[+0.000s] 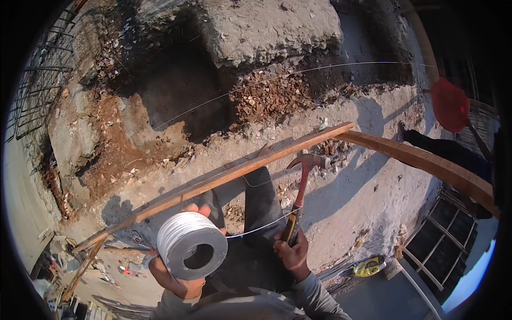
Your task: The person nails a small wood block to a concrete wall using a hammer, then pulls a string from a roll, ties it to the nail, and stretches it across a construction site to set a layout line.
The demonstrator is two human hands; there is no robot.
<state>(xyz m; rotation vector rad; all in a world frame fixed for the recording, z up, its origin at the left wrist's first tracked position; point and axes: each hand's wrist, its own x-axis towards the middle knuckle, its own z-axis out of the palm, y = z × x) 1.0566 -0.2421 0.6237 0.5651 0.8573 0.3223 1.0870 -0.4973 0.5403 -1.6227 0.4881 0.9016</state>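
My left hand is wrapped round a dark spool of white cord at the lower middle. My right hand grips the black-and-yellow handle of a claw hammer, its red neck and metal head upright above the hand. A white strand runs from the spool across to the hammer handle. Just beyond both hands a long wooden batten crosses diagonally and meets a second timber coming from the right. My dark-clad legs show beneath.
A broken concrete ledge and excavated pit lie ahead, with rubble and a stretched line above. Rebar cages stand left. At right are another person's leg, a red basin and a framed grid.
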